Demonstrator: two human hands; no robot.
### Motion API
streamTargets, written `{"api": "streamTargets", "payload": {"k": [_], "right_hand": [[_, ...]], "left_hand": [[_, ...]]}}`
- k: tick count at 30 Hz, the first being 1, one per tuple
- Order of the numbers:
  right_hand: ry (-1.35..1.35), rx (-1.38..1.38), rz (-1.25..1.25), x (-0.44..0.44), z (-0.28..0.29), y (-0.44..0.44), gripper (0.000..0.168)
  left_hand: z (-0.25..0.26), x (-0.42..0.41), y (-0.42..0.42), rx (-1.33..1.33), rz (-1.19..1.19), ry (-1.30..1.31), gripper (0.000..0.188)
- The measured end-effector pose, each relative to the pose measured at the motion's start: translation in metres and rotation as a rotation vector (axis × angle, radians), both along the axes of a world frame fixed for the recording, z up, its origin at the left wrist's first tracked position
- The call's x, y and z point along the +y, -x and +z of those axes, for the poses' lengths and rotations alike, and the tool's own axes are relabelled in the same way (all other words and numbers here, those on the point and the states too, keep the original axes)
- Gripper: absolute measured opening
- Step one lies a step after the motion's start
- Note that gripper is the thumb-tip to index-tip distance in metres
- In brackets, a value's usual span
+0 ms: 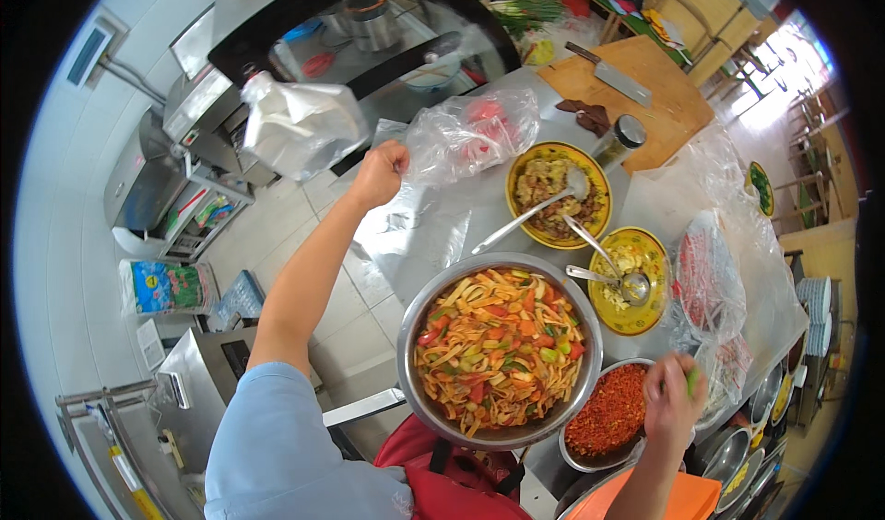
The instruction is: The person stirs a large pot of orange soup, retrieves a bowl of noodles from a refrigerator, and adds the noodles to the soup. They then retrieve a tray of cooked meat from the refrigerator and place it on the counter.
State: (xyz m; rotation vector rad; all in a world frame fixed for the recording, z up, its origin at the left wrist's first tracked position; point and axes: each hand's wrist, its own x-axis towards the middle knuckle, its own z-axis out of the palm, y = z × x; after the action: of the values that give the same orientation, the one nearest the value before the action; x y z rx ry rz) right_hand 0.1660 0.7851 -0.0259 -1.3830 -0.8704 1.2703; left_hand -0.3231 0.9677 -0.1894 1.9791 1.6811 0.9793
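Note:
My left hand [382, 172] is a loose fist at the left side of the steel table, beside a clear plastic bag [449, 140] with red things in it. Whether its fingers pinch the plastic cannot be made out. My right hand [672, 390], slightly blurred, is closed around something green [693, 380], perhaps chopped greens. It hovers by the right rim of a metal bowl of red chili flakes [608, 409]. In front of me stands a large steel bowl [408, 388] full of wide noodles [498, 347] with tomato and green vegetable pieces.
Two yellow bowls [513, 202] [646, 323] with spoons stand behind the noodles. A glass jar [620, 140] is near a wooden cutting board [664, 133] bearing a cleaver [619, 81]. A plastic jug [301, 122] is at upper left; wrapped food [709, 278] lies right.

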Motion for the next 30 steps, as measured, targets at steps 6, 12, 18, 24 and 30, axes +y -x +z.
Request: {"api": "streamTargets", "payload": {"k": [6,12,18,24,30], "right_hand": [[-0.196,-0.477,0.477,0.116,-0.015,0.121,0.017],[-0.659,-0.97,0.819,0.199,-0.085,0.237,0.03],[-0.386,-1.08,1.085,0.198,-0.105,0.252,0.018],[-0.506,-0.594,1.163,0.17,-0.08,0.251,0.014],[-0.726,-0.668,1.214,0.149,-0.066,0.26,0.02]], "left_hand": [[-0.006,-0.057,0.024,0.053,-0.065,-0.064,0.018],[-0.015,-0.081,0.031,0.233,-0.149,0.016,0.015],[-0.01,-0.084,0.056,0.393,-0.177,0.203,0.017],[0.04,-0.044,0.033,-0.006,0.101,-0.062,0.017],[0.03,-0.015,-0.047,0.599,-0.11,0.103,0.033]]}}
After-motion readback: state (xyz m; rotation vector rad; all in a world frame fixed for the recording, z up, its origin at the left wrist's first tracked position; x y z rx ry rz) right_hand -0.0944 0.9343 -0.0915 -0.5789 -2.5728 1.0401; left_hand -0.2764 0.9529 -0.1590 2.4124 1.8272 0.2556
